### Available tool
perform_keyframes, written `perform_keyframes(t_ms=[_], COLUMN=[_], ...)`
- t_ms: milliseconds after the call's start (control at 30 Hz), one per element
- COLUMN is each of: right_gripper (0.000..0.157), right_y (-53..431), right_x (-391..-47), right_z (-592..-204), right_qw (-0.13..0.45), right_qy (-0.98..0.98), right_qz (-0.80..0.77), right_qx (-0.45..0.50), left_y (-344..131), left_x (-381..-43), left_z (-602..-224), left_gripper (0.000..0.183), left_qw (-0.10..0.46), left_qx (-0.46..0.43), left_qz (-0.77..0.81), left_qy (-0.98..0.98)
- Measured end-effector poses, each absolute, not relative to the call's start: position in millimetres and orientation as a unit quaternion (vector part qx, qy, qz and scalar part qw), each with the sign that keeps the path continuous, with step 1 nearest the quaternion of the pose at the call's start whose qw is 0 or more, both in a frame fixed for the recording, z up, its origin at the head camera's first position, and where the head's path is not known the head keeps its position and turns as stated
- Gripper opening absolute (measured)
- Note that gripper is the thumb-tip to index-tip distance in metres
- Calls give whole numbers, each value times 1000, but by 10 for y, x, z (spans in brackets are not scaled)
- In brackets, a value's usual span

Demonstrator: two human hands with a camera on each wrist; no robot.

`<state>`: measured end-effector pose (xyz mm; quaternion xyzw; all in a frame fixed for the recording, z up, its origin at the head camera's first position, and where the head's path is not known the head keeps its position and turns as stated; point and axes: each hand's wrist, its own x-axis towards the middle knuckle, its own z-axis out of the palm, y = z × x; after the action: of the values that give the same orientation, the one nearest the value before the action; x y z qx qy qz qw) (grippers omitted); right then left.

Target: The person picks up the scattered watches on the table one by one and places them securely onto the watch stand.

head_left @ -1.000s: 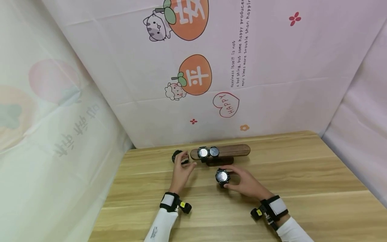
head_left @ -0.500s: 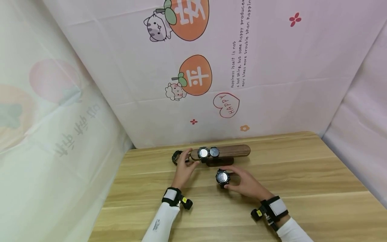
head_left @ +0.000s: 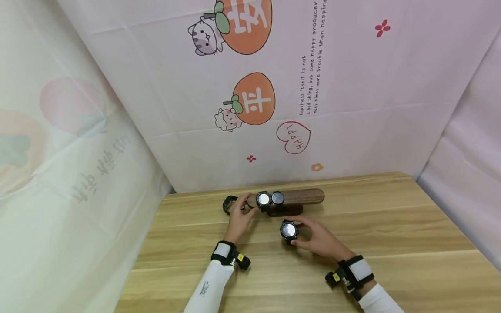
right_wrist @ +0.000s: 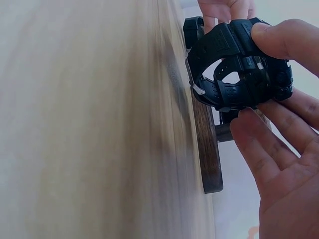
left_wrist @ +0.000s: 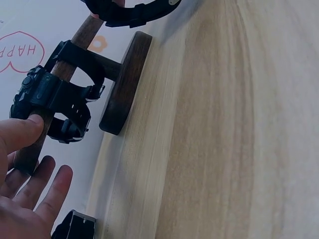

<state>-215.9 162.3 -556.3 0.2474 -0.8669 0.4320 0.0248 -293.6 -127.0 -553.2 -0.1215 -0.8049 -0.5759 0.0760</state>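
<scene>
My left hand (head_left: 238, 222) holds the left end of a dark wooden watch stand (head_left: 303, 197); in the left wrist view its thumb lies on the bar (left_wrist: 36, 147) with fingers behind. Two black watches hang side by side on that bar, one with a bright face (head_left: 263, 199), the other with a greyer face (head_left: 278, 198). In front of the stand, my right hand (head_left: 320, 240) grips a black wristwatch (head_left: 289, 231) by its side, its buckled strap (right_wrist: 214, 50) forming a loop in the right wrist view. Another black watch (head_left: 227, 205) lies left of the stand, partly hidden by my left hand.
The stand's short dark foot (head_left: 285, 211) rests on the wood-grain table (head_left: 372, 226), near its back edge. A white printed cloth (head_left: 352, 130) hangs directly behind, and more cloth (head_left: 98, 182) closes off the left side.
My left hand has moved right, off the watch lying at the left, onto the end of the stand's bar. The right hand with its watch has hardly moved.
</scene>
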Motion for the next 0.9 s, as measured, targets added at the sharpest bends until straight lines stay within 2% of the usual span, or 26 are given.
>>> perform_keyframes(t_ms=[900], right_gripper=[71], right_y=[1683], right_x=[-2141], right_z=[-5529], right_qw=[40], right_qy=[-880], right_qz=[415], right_qx=[226], left_y=[-1304], left_x=[-2941], left_z=[-5553], left_gripper=[57], left_qw=[85], left_qx=[-135], left_qz=[-581], left_qy=[-798])
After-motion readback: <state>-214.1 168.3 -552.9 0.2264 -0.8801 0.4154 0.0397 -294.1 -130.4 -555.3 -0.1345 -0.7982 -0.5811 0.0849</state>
